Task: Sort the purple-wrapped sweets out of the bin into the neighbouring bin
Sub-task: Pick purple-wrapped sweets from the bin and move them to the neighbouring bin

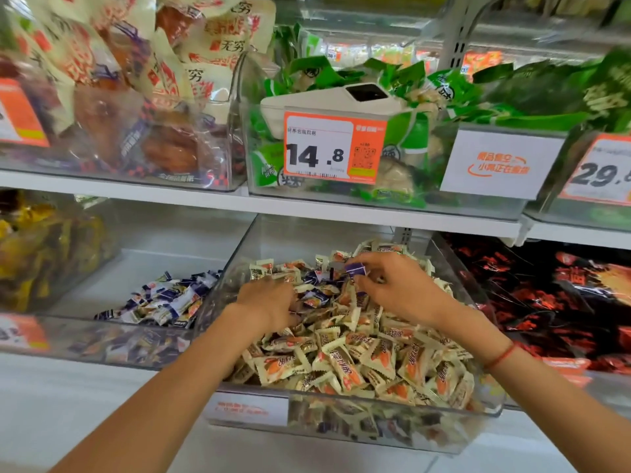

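Shelving, two tiers, cut off at every frame edge; upper-tier packs blurred. Centre bin (454,268), clear plastic, heaped with cream-wrapped sweets (345,360), too many to count. Neighbouring bin (143,240) lower left holds the purple-wrapped pile (160,300), count unreadable. Two hands: left hand (268,302) fingers buried in the heap, grip can't tell. Right hand (397,285) pinches one purple-wrapped sweet (355,269) above centre bin.

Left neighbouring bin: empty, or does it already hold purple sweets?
Not empty. The left bin holds a low pile of purple-wrapped sweets against its right wall; the rest of its floor is bare.
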Available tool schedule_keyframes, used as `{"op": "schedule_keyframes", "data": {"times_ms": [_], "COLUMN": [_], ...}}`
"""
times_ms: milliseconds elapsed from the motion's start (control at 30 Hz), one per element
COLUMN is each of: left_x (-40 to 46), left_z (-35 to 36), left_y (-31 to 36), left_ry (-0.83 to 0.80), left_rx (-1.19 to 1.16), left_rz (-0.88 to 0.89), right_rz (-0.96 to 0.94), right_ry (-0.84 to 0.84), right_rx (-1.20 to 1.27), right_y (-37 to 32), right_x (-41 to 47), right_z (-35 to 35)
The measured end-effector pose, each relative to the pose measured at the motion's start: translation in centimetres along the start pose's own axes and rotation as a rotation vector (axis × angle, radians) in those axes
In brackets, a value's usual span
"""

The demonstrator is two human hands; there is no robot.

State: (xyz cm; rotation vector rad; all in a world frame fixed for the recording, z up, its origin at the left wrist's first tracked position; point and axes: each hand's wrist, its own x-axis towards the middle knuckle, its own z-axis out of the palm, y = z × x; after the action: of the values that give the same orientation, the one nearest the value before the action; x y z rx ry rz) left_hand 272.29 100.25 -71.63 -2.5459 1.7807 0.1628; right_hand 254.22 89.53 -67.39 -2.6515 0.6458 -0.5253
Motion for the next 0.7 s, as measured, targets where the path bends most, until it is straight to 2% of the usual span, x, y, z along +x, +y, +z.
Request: {"op": "schedule_keyframes", "data": {"times_ms": [67,133,267,367,433,567,633,700], "left_x": [-0.7,-2.0,-5.4,-8.1,-9.4,-10.5,-10.4,-10.4], "left_z": [-0.1,0.0,-0.1,-1.0,-0.9,0.2,0.6,0.9], "left_y": [-0.1,-0.1,-0.5,-1.8,-3.3,-5.9,-7.1,-8.4], "left_ry": [0.036,0.174,0.645,0.923,0.996,1.024,1.004,1.017], "left_rx": [-0.003,-0.009,-0.125,-0.162,-0.237,-0.439,-0.539,-0.636], "left_rz": [-0.006,0.005,0.073,0.069,-0.009,-0.205,-0.268,-0.290], "right_rz": [-0.036,-0.087,-0.185,-0.237,-0.253,-0.258,-0.225,-0.146], "right_ry": [-0.028,-0.054,-0.108,-0.215,-0.295,-0.348,-0.354,-0.304], "right_rx": [-0.012,-0.097,-0.343,-0.467,-0.541,-0.567,-0.506,-0.293], "right_y": [-0.7,-1.3,-1.8,-1.7,-1.6,-0.9,-0.5,0.1], "right_x": [1.0,2.2,4.2,5.1,5.4,6.0,6.5,6.7], "right_z": [0.4,1.1,3.3,4.4,4.9,6.0,6.3,6.3]}}
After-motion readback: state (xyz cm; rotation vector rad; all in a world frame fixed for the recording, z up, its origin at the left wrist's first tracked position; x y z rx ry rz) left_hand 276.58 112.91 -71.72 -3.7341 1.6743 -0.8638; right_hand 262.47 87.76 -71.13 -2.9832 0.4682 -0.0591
